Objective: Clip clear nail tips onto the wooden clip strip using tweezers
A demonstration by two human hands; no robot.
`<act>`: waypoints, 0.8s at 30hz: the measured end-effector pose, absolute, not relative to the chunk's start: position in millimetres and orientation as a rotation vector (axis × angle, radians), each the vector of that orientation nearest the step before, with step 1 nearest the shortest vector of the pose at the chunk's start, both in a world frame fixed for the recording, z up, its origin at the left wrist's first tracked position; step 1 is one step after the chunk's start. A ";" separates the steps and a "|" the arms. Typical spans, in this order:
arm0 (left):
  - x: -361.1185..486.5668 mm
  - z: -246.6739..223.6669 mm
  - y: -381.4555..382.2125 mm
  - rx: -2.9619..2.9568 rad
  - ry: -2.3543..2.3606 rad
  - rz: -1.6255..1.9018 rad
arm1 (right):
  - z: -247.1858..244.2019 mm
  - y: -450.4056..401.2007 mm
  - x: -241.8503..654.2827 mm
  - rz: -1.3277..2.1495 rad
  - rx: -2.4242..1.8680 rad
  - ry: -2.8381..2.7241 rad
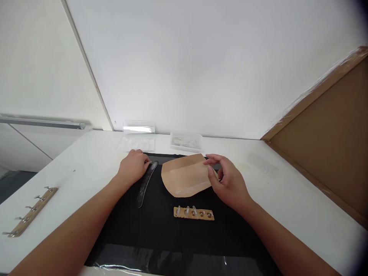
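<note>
Bright, soft light is washing over the white wall and table, while glare is streaking the clear plastic along the black mat. Soft shading is crossing the tan sheet. Darkness is swallowing the right-hand corners.

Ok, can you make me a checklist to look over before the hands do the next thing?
1. File on the black mat: ok, beside the left hand.
2. Brown paper close to the right hand: ok, the fingers are at its right edge.
3. Near wooden strip on the mat: ok.
4. Other wooden strip on the mat: not ok, it's on the white table.
5. Left hand empty: cannot tell, its closed fingers hide that.
</note>
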State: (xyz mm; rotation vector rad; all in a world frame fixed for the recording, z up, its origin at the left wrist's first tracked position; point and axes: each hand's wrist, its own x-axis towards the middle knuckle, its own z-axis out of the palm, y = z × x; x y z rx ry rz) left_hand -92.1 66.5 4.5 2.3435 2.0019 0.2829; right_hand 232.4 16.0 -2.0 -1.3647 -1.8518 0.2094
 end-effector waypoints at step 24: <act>-17.3 25.8 5.2 1.458 0.948 0.858 | 4.3 -9.9 203.2 0.374 -0.852 -2.013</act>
